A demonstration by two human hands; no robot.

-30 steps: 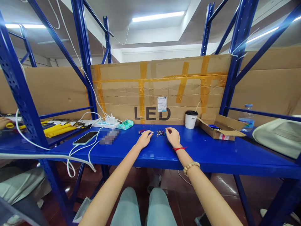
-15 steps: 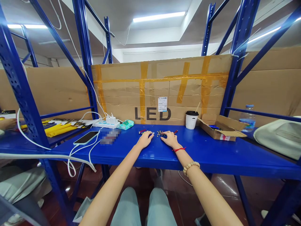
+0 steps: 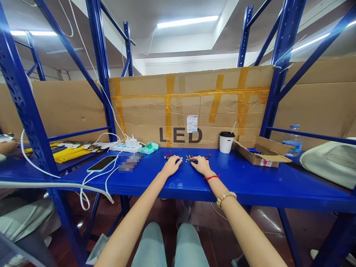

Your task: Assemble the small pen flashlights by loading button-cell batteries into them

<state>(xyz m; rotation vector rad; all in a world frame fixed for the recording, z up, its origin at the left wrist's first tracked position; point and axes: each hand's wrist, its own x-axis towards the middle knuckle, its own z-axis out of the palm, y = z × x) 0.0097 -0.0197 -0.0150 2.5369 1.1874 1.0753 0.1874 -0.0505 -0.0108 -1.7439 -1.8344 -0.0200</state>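
Observation:
Both my hands rest on the blue shelf top (image 3: 250, 181) in front of me. My left hand (image 3: 171, 165) lies palm down with curled fingers, pinching a small pen-like piece at its fingertips. My right hand (image 3: 201, 164) lies palm down beside it, fingers reaching into a little heap of small metal and coloured parts (image 3: 189, 157). Its fingertips are too small to read clearly. A red piece (image 3: 207, 156) lies just right of that hand, and red and green pieces (image 3: 167, 156) lie behind my left hand.
A paper cup with a black lid (image 3: 226, 141) and an open cardboard box (image 3: 260, 150) stand to the right. A phone (image 3: 101, 163), white cables, a power strip (image 3: 124, 146) and a tissue pack (image 3: 148, 147) lie left. A taped cardboard wall (image 3: 189, 104) closes the back.
My right hand has slid left and slightly nearer, from the right side of the heap onto it, uncovering the red piece. My left hand has hardly moved.

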